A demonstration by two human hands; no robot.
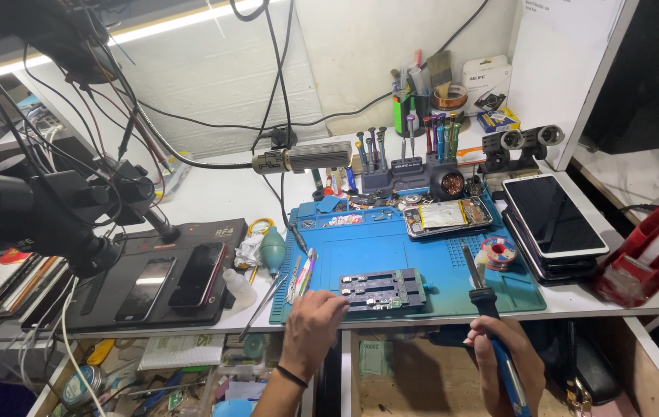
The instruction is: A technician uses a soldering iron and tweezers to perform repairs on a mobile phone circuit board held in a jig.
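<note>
The left hand [312,316] rests its fingertips on the near left corner of a circuit board holder [383,289], a low grey metal clamp with dark rails and a small board fixed in its middle. The holder lies flat on the blue mat [391,251], near the mat's front edge, at about 6 o'clock on the surface [214,193]. The right hand [499,347] is closed around the blue grip of a soldering iron [488,297], whose black collar and thin metal tip point up toward 12 o'clock, ending just right of the holder and not touching it. At 1 o'clock from the holder lies an opened phone [447,216]; a solder spool [498,251] sits at 3 o'clock. Tweezers [302,274] lie at 9 o'clock, beside a teal air blower [272,251].
</note>
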